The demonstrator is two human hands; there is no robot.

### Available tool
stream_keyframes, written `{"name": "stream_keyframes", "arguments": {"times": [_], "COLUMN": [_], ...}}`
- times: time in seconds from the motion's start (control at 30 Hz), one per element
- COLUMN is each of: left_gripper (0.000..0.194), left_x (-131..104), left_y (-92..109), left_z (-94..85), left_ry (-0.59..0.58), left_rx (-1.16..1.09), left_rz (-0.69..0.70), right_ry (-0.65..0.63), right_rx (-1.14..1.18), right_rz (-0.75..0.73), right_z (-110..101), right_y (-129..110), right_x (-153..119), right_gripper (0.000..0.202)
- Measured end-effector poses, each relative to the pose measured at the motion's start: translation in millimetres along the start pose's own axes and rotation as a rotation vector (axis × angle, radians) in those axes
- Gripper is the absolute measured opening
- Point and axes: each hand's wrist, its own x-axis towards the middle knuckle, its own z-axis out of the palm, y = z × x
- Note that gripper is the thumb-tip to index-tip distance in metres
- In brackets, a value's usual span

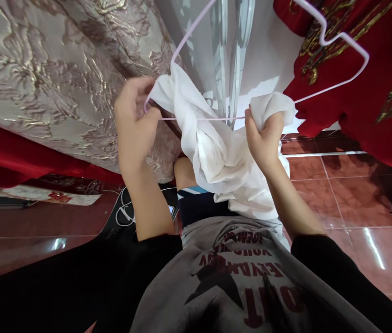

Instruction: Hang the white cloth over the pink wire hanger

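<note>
A pale lilac wire hanger (356, 45) is held up in front of me, its lower bar running from side to side. White cloth (210, 143), twisted and bunched, passes over the hanger's left part and trails down onto my lap. My left hand (135, 122) has its fingers curled around the hanger's left end, beside a fold of the cloth. Gathered in my right hand (263, 138) is another part of the same cloth, pinched at the lower bar, with thumb and fingers closed on it. Folds hide some of the left fingertips.
Shiny embossed fabric (78, 69) hangs close on the left. Red garments with gold embroidery (348, 106) hang on the right. Grey metal legs (221, 60) stand ahead against a pale wall. Below are red floor tiles (331, 199) and a white cable (123, 215) on a black surface.
</note>
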Motion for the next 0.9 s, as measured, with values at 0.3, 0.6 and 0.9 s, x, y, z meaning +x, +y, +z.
{"name": "stream_keyframes", "arguments": {"times": [0.3, 0.6, 0.9], "left_gripper": [0.025, 0.011, 0.05], "left_x": [-26, 1, 20], "left_y": [-26, -1, 34], "left_z": [-12.0, -0.6, 30.9], "left_ry": [0.045, 0.038, 0.049], "left_rx": [-0.047, 0.035, 0.305], "left_rz": [-0.049, 0.298, 0.335], "right_ry": [0.069, 0.056, -0.214], "right_rx": [-0.053, 0.024, 0.36], "right_rz": [-0.035, -0.055, 0.159], "right_z": [1, 0, -25], "right_y": [0, -8, -40], "right_x": [1, -1, 16], "right_gripper": [0.056, 0.049, 0.017]}}
